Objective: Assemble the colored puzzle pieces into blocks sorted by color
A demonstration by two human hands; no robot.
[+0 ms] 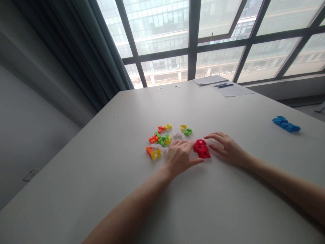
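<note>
A red plastic toy assembly (202,149) lies on the white table between my two hands. My left hand (180,156) is at its left side, index fingertip against or very near the red edge, thumb stretched out along the near side. On the other side, my right hand (224,149) hovers with spread, slightly curved fingers, the tips just short of the red toy. Left of my left hand is a loose group of small plastic pieces: orange (153,138), green (188,131), yellow (155,154) and white (177,136). My left hand partly hides some of the white ones.
A blue plastic toy assembly (286,124) rests far to the right. Paper sheets (233,90) and a dark pen (225,85) lie at the back edge by the window. A dark curtain (76,44) hangs behind the table's left edge.
</note>
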